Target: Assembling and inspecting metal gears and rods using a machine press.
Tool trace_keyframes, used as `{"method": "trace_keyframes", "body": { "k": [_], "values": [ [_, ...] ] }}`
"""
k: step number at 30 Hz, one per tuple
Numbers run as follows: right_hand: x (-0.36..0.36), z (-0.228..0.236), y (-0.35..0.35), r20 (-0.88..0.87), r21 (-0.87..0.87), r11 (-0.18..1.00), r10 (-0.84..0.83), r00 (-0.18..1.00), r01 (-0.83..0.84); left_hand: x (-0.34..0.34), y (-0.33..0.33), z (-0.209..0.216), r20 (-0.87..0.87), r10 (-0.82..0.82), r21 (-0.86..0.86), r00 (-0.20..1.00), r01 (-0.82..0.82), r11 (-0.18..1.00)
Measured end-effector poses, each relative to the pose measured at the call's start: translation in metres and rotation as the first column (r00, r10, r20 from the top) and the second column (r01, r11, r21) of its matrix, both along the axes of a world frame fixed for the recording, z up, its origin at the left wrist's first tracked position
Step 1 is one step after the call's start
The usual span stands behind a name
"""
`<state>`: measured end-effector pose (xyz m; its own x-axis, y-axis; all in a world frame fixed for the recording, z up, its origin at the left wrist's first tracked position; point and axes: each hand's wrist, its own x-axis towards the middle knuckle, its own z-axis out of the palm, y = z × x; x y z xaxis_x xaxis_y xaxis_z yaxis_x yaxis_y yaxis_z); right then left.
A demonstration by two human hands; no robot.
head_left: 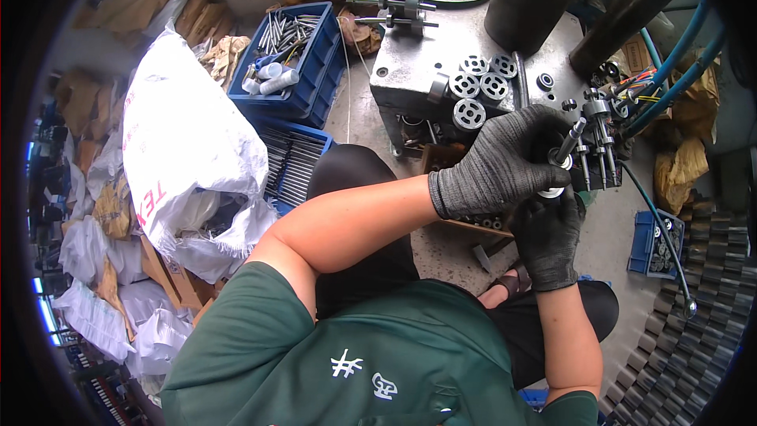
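Observation:
Both my hands wear dark grey knit gloves and meet over the near side of the metal table. My left hand (505, 166) is closed, thumb and fingers curled round a metal shaft (571, 140) that carries a round collar. Just below it, my right hand (550, 241) is closed at the lower end of the same piece, by a bright metal ring (551, 192); its fingertips are partly hidden. Beyond my left hand, several slotted metal discs (469, 113) sit on the table. Shafts with bearings fitted (599, 130) stand right of my hands.
A thick dark press column (532, 4) rises from the metal table (418, 59). Left of it are a blue crate (319, 55) of metal pins, a tray of shafts (292, 162) and a white sack (189, 142). Hoses (674, 71), a small blue bin (643, 241) and stacked cylinders (686, 331) lie right.

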<state>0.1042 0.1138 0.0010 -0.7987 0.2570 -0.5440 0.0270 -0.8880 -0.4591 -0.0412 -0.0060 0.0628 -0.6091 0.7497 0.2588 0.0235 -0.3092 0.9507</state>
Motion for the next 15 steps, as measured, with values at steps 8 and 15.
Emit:
{"method": "trace_keyframes", "body": {
  "k": [8,15],
  "values": [
    [-0.001,0.024,-0.008,-0.487,0.176,0.983,0.130,0.864,-0.049,0.001,0.000,0.002,0.045,0.003,0.049,0.999,-0.005,0.999],
    [0.009,-0.020,0.018,-0.616,-0.245,0.830,0.266,0.741,-0.501,-0.001,-0.003,0.007,0.196,-0.078,0.146,0.977,0.049,0.988]
  ]
}}
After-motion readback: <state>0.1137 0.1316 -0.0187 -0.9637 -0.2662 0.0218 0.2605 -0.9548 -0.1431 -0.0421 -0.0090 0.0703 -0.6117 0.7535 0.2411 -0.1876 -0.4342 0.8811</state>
